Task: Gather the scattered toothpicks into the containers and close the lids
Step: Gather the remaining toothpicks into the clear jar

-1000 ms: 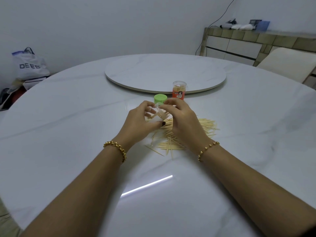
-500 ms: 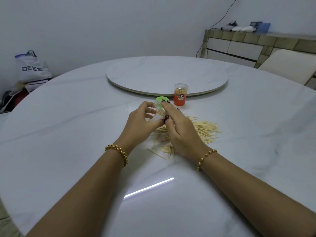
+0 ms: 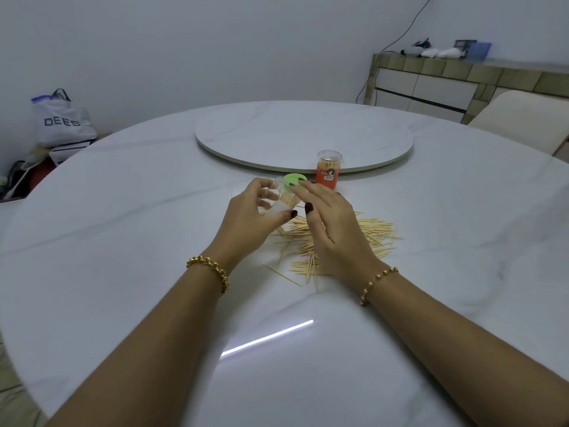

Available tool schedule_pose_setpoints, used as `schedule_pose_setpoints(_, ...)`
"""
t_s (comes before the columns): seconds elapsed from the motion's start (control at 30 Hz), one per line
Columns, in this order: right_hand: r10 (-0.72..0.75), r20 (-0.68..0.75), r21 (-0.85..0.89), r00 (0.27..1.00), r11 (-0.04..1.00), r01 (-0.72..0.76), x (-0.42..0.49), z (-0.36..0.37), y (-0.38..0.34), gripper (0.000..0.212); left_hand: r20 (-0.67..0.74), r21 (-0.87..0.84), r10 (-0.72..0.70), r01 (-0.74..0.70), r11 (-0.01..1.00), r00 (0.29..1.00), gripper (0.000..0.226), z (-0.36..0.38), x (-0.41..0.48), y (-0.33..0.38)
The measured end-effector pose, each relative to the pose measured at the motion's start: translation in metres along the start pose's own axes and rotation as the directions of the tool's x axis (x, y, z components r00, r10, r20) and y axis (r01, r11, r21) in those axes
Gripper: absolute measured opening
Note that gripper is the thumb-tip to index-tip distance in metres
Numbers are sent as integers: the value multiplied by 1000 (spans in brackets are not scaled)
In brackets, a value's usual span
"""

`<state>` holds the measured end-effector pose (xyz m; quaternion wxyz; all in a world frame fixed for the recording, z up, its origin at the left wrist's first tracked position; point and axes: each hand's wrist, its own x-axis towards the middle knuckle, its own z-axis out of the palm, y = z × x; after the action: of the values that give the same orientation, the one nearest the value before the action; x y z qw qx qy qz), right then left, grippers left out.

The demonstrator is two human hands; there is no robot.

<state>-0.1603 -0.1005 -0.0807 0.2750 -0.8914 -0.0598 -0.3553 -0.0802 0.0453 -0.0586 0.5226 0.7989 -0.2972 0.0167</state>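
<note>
Compared with half a second ago, the right hand [image 3: 334, 223] is shown opened out: its fingers [image 3: 308, 192], then curled beside the container's mouth, are now straightened and slightly spread, and one fingertip is laid on the green lid [image 3: 292, 180], which is more fully exposed than before. The clear container [image 3: 281, 206] is gripped as before by the left hand [image 3: 246, 220], thumb on the near side and fingers curled round the far side; it is held tilted just above the table [image 3: 123, 241], and toothpicks are seen inside it. Whether the green lid is attached to that container cannot be told. Two containers are counted: the clear one in the hand and one orange container [image 3: 328, 175], stood upright with a clear cap near the edge of the turntable [image 3: 277, 134] and apart from both hands. One green lid is counted. The loose toothpicks [image 3: 372, 232] are too many to count; they are heaped in a single pile on the table beneath and to the right of the right hand, with a few strays lying at its near edge. Two gold bracelets are worn, one on the left wrist [image 3: 212, 268] and one on the right [image 3: 377, 280].
</note>
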Motion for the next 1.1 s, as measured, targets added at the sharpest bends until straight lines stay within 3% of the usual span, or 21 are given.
schedule_pose_setpoints(0.17,113,-11,-41,993,993,-114,1,-1,5,50,41,41,7,-9,999,999,52,-1,0,0)
schedule_pose_setpoints(0.27,92,10,-14,996,996,-92,2,-7,6,48,94,54,24,-30,998,995,51,-1,-1,-1)
schedule_pose_setpoints(0.43,102,67,-112,993,989,-94,3,-9,5,52,131,72,63,-73,995,989,50,-2,-2,1)
schedule_pose_setpoints(0.53,158,65,53,985,986,-161,3,-12,-2,47,114,91,64,-74,993,991,51,-3,0,-2)
schedule_pose_setpoints(0.6,224,125,257,967,934,-249,5,-13,-6,33,108,98,62,-72,993,992,54,-4,0,-2)
schedule_pose_setpoints(0.67,264,167,337,950,890,-307,6,-13,-7,32,104,100,68,-78,992,992,55,-4,0,-2)
schedule_pose_setpoints(0.93,243,91,294,966,920,-259,9,-18,5,38,96,123,45,-57,991,994,57,-5,3,-7)
schedule_pose_setpoints(1.1,294,64,132,954,945,-300,9,-25,21,24,79,108,7,-15,994,997,55,-9,3,-10)
